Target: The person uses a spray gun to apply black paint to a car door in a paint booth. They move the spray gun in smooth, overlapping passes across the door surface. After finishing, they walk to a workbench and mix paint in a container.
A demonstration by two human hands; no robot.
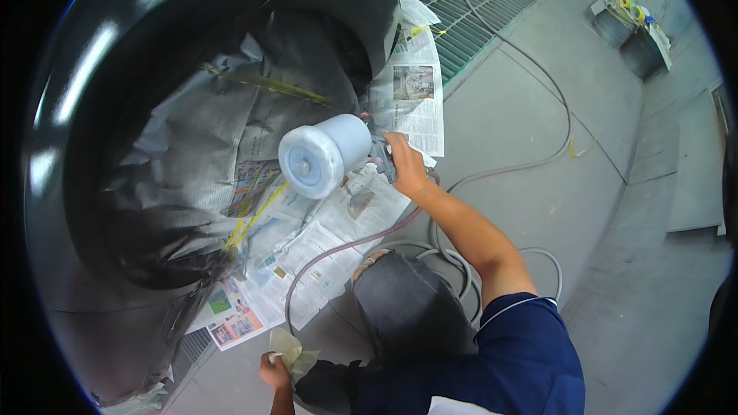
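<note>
My right hand point(405, 160) grips a spray gun point(381, 155) whose large white cup point(323, 154) lies tilted sideways, its lid toward the left, in front of a dark glossy car body point(58, 207). The wheel arch is masked inside with crumpled dark sheeting point(192, 138) and yellow tape. Newspaper sheets point(307, 261) lie below it and extend up behind the gun. At the lower edge my left hand point(275, 369) is closed on a crumpled pale yellow cloth point(288, 346), near my dark-trousered knee.
Hoses point(565, 115) loop over the grey floor point(530, 207) beside and beneath my arm. A metal floor grate point(469, 8) with a green edge runs at the top. Metal drums point(642, 54) with yellow rolls on them stand at the upper right, by a grey wall point(676, 131).
</note>
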